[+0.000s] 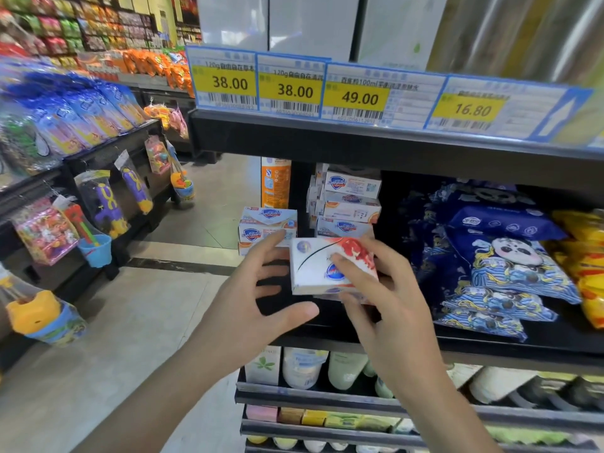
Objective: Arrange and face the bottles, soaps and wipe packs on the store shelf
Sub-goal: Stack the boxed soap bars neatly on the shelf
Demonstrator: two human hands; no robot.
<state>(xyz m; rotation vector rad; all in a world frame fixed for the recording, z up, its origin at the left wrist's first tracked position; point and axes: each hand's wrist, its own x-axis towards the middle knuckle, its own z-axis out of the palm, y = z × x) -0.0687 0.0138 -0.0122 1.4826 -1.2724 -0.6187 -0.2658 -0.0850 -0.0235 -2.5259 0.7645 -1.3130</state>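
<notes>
My right hand (389,299) grips a white and red soap box (322,268) in front of the middle shelf (490,346), thumb below and fingers over its face. My left hand (258,295) hovers just left of the box with fingers spread, holding nothing. Behind stand a stack of soap boxes (351,204) and a lower stack (266,225) to its left. An orange bottle (275,183) stands at the shelf's left end. Blue panda wipe packs (510,266) lie piled to the right, with yellow packs (588,256) beyond them.
Yellow price tags (359,93) line the upper shelf edge. Below, a lower shelf holds white bottles (304,367) and coloured soap bars (313,416). Across the aisle floor (130,322) on the left, a rack carries hanging toys (104,204).
</notes>
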